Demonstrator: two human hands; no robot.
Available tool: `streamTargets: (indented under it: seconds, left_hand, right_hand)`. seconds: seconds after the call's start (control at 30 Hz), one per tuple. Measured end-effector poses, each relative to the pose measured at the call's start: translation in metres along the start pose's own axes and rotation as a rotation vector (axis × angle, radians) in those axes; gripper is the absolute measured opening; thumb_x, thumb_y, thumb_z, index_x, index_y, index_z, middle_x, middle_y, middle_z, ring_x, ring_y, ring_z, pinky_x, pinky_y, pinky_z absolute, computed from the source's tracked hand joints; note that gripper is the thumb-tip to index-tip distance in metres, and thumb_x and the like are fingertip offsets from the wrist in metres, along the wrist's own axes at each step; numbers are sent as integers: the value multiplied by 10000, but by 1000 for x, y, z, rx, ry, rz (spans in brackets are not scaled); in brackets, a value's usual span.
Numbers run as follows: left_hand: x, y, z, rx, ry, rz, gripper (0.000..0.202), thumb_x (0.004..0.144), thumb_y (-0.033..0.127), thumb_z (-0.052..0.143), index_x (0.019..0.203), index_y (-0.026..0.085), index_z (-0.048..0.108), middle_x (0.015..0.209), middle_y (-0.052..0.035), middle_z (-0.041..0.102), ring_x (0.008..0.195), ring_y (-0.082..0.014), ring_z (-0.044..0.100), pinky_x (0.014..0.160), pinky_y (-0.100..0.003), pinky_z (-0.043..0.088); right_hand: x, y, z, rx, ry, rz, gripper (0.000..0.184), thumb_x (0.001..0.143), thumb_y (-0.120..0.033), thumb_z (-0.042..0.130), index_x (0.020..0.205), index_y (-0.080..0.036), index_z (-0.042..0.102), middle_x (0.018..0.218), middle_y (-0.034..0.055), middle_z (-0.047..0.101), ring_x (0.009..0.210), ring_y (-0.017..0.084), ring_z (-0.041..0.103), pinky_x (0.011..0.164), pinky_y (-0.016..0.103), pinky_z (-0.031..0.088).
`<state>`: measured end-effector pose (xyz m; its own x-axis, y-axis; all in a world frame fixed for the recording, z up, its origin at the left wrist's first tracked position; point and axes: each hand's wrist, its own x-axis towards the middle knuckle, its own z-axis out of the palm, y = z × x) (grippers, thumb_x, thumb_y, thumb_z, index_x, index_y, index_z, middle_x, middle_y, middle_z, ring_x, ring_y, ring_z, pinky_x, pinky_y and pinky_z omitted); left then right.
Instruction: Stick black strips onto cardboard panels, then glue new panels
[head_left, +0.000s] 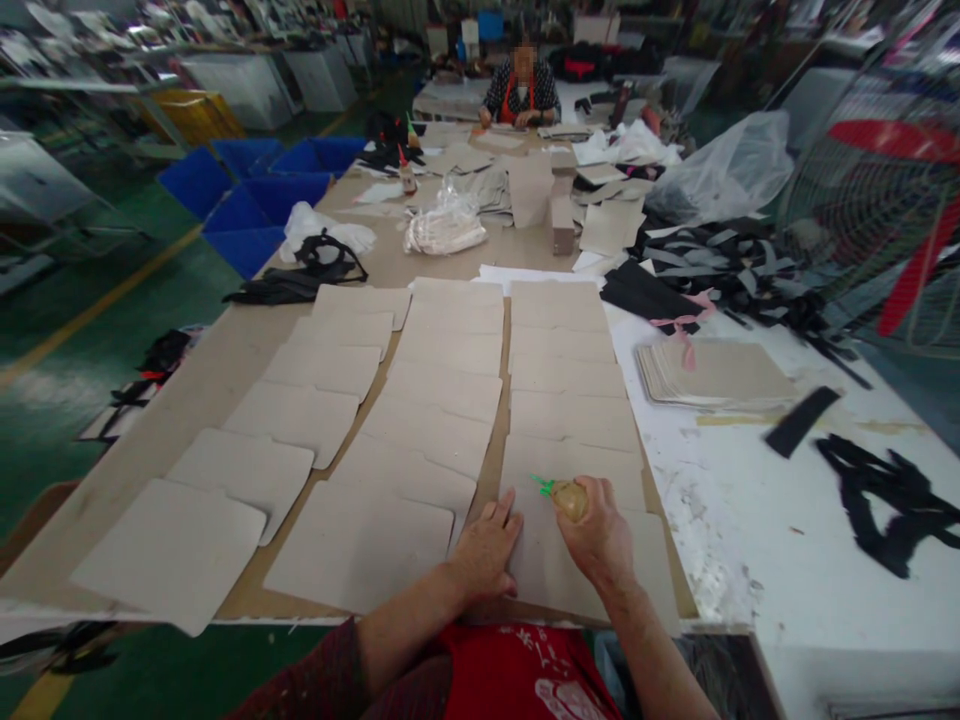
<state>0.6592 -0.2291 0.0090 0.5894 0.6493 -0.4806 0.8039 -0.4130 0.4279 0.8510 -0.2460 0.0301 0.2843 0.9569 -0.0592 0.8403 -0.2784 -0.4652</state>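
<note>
My right hand (600, 528) is wrapped round a squeeze bottle (570, 499) of tan liquid with a green nozzle (543, 487). The bottle is tipped to the left, its tip just over the upper part of a grey-beige board (555, 565). My left hand (489, 548) rests with fingers apart on the left edge of that same board. Several similar boards lie overlapped in three columns: a left column (180, 545), a middle column (375, 535) and a right column (570, 405) running away from me.
To the right are a stack of boards (720, 372), black strips (802, 422) and a red-bladed fan (892, 140). Blue bins (262, 215) stand left of the table. Farther back are a plastic-wrapped bundle (446, 225), a red-tipped bottle (407, 175) and a seated co-worker (521, 90).
</note>
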Motion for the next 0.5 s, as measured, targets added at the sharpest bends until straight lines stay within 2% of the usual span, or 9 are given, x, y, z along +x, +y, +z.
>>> streamTargets:
  seconds: [0.17, 0.27, 0.37, 0.43, 0.5]
  left_hand:
    - [-2, -2, -1, 12, 12, 32, 951, 560, 455, 859, 1349, 144, 429, 1602, -195, 135, 1387, -370, 298, 1131, -436, 311]
    - [-1, -3, 2, 28, 44, 42, 757, 710, 468, 752, 1329, 152, 451, 1596, -174, 172, 1374, -353, 318, 1133, -437, 308]
    - [3, -4, 4, 56, 82, 36, 456, 885, 344, 543, 1301, 164, 489, 1574, -145, 238, 1354, -324, 350, 1130, -446, 315]
    - [7, -6, 3, 80, 94, 31, 362, 915, 231, 434, 1261, 180, 530, 1547, -126, 294, 1332, -304, 379, 1101, -447, 358]
    - [11, -8, -1, 103, 97, 34, 352, 899, 159, 401, 1203, 202, 574, 1504, -107, 358, 1303, -284, 409, 1069, -439, 399]
  right_hand:
    - [3, 1, -10, -74, -11, -12, 280, 856, -311, 608, 1105, -235, 506, 1053, 23, 562, 659, 132, 561, 566, 254, 317]
    - [4, 7, -11, -30, -33, 2, 287, 835, -312, 620, 1090, -239, 511, 1047, 20, 572, 681, 140, 571, 579, 255, 334]
    - [2, 12, -3, 79, -50, 22, 325, 801, -320, 636, 1091, -244, 512, 1064, 25, 583, 746, 167, 601, 621, 267, 390]
    - [2, 14, 9, 198, -24, 49, 353, 769, -335, 653, 1083, -244, 521, 1071, 31, 590, 800, 193, 615, 666, 291, 434]
    - [6, 16, 20, 360, 50, 107, 394, 721, -355, 684, 1062, -234, 529, 1031, 37, 607, 831, 216, 624, 696, 318, 472]
